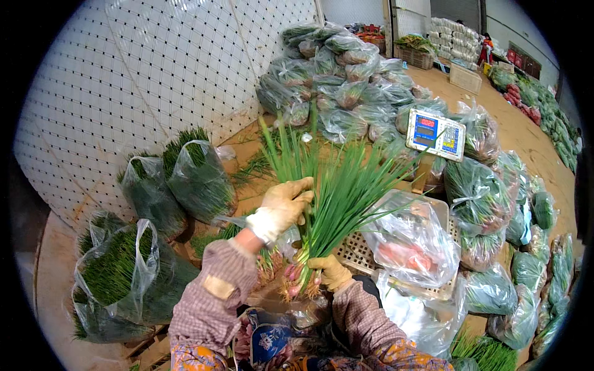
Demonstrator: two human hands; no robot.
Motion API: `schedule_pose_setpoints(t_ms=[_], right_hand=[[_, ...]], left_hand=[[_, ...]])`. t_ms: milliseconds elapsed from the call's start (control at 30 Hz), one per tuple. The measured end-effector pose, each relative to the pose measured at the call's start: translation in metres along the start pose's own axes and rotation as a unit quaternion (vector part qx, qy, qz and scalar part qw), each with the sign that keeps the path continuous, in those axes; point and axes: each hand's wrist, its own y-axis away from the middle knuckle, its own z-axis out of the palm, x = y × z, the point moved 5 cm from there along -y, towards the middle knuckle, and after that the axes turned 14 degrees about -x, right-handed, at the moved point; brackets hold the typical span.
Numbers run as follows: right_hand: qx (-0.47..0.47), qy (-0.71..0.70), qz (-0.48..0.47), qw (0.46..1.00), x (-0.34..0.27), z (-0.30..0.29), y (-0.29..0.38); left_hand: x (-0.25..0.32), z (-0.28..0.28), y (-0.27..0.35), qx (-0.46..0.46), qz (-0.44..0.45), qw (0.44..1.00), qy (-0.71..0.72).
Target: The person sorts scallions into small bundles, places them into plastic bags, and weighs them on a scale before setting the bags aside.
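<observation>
A bunch of green onions (332, 204) with pinkish bulbs and stringy roots is upright before me, its long leaves fanned out above. My right hand (332, 272), in a tan glove, grips the stalks just over the bulbs. At the left edge of the leaves is my left hand (284, 204), gloved too, its fingers bent against them; whether it holds any is hidden. More onions with reddish bulbs (269, 266) lie beneath my left forearm. To the right, a plastic bag (413, 241) with something pink showing through lies on a perforated plastic crate (355, 250).
A digital scale display (435, 134) stands on a post (422, 174) behind the crate. At left are open clear bags of greens (116, 273). Filled bags (343, 88) are piled by the patterned wall (153, 60), with more bags (482, 199) along the right. A person (486, 48) is far back.
</observation>
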Motion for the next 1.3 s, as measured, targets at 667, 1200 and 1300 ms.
schedule_pose_setpoints(t_ms=[667,1200,1300], right_hand=[[0.182,-0.002,-0.135,0.974,-0.033,-0.056,0.070],[0.339,0.653,0.103,0.669,-0.190,-0.182,0.255],[0.297,0.683,0.463,0.480,-0.158,-0.219,0.235]], left_hand=[[-0.017,-0.166,-0.091,0.362,0.056,0.930,0.043],[-0.291,0.232,-0.259,-0.093,-0.095,0.825,0.549],[-0.295,0.210,-0.260,-0.123,-0.047,0.801,0.585]])
